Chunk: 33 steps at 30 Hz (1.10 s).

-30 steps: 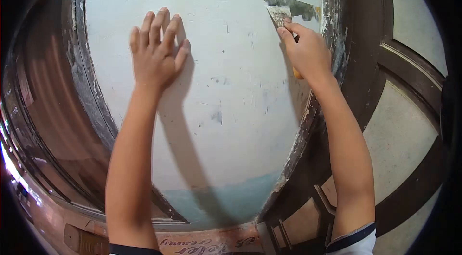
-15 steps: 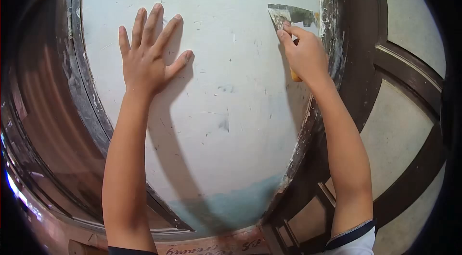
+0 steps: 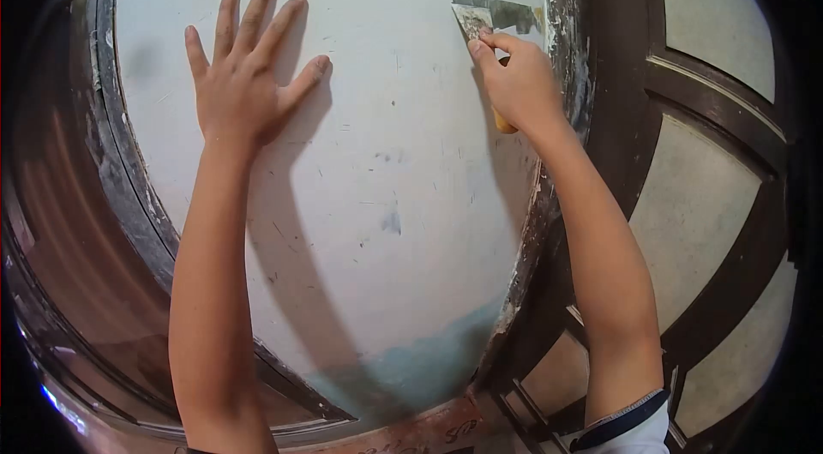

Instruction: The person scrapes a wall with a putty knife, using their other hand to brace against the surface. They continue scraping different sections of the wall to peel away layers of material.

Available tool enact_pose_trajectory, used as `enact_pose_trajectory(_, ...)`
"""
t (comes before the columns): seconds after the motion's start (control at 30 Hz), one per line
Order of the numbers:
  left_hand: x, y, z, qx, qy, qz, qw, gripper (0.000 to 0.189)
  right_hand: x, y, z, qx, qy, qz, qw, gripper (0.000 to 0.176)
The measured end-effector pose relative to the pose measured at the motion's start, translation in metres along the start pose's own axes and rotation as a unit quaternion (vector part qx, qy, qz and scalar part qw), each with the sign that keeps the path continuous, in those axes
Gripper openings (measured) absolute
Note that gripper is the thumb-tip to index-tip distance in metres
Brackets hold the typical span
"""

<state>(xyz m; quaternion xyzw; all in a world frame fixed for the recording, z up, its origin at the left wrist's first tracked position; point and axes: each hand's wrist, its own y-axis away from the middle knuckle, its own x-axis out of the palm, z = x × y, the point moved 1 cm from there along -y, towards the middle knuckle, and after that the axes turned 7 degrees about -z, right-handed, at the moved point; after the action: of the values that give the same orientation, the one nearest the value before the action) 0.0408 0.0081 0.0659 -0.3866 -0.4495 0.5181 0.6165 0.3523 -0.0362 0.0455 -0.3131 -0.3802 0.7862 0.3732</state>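
My left hand (image 3: 244, 90) lies flat on the pale wall panel (image 3: 411, 257), fingers spread, with nothing in it. In my right hand (image 3: 525, 87) is a putty knife (image 3: 474, 21), its blade against the panel near the upper right edge. The yellow end of its handle shows below my palm. Beside the blade, a dark grey-green patch (image 3: 514, 15) runs toward the right frame. Scratches and small dark marks dot the panel, and its lower part turns blue-green (image 3: 429, 372).
A dark frame with chipped paint (image 3: 561, 17) borders the panel on the right, and another worn frame (image 3: 116, 137) on the left. Dark wooden door panelling (image 3: 630, 124) stands at the right. Below is a reddish surface with writing (image 3: 446, 428).
The whole view has shifted, so both hands and the panel appear farther left and slightly higher. Against the panel, my left hand and the putty knife hold nearly the same places.
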Motion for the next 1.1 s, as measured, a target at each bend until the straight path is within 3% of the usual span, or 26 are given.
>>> enact_pose_trajectory(0.07,0.001,0.003,0.001,-0.002,0.005,-0.008,1.000,0.072,0.007,0.001,-0.008,-0.057,0.039,-0.047,0.997,0.043)
enact_pose_trajectory(0.4,-0.005,0.002,-0.001,-0.009,0.012,-0.002,1.000,0.069,0.006,-0.010,0.001,-0.045,0.026,-0.040,0.998,0.043)
enact_pose_trajectory(0.43,-0.005,0.003,-0.001,-0.012,0.015,-0.001,1.000,0.068,-0.002,-0.003,0.015,-0.007,0.042,-0.029,0.999,0.041)
enact_pose_trajectory(0.53,-0.009,0.003,-0.001,-0.021,0.015,-0.001,1.000,0.066,0.006,-0.002,0.009,-0.068,0.025,-0.064,0.995,0.039)
enact_pose_trajectory(0.57,-0.008,0.003,-0.001,-0.022,0.023,-0.005,0.999,0.066,0.002,0.000,0.007,-0.038,0.043,-0.028,0.998,0.040)
enact_pose_trajectory(0.8,-0.006,0.006,-0.001,-0.024,0.044,-0.025,0.998,0.064,0.005,0.003,0.006,-0.025,0.036,-0.026,0.999,0.042)
enact_pose_trajectory(1.1,-0.006,0.008,-0.002,-0.024,0.042,-0.034,0.998,0.063,0.006,-0.002,0.002,-0.060,0.034,-0.047,0.997,0.040)
